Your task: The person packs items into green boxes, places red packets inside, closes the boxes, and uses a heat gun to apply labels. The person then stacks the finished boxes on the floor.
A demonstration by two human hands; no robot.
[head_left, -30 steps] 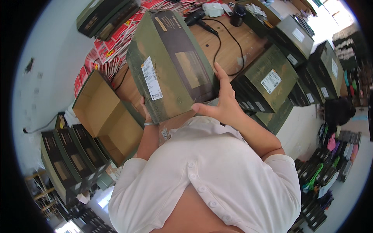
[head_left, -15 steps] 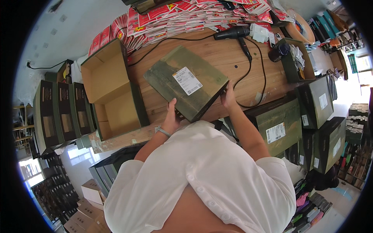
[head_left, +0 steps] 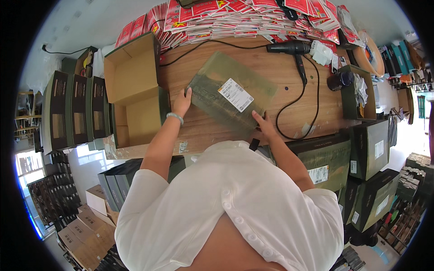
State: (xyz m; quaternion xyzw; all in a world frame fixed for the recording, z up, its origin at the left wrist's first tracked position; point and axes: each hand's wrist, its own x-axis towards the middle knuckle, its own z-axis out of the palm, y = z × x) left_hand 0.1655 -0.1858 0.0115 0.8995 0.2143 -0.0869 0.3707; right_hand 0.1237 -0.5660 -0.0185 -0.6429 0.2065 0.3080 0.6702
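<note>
Head view: closed green box (head_left: pixel 214 90), white label (head_left: pixel 236 95) on top, sitting askew over the middle of the table (head_left: pixel 192 128), in front of the person; can't tell if its underside touches the tabletop. Both hands on it. Left hand (head_left: pixel 182 103), pale bracelet (head_left: pixel 175 118) at the wrist, grips the left corner, fingers curled at the edge. Right hand (head_left: pixel 266 124) pinches the near right edge, thumb on top, other fingers partly hidden. Left of it, open box (head_left: pixel 131 74), tan inside, lid tipped back. To the right, black hair dryer (head_left: pixel 289 47), its cord (head_left: pixel 318 97) looped on the table. Farther right, dark jar (head_left: pixel 340 81) beside small open carton (head_left: pixel 350 105) with crumpled material. Along the back, heaped red packets (head_left: pixel 226 25). Upright boxes (head_left: pixel 79 106) in a row, far left; labelled boxes (head_left: pixel 316 151) stacked lower right.
</note>
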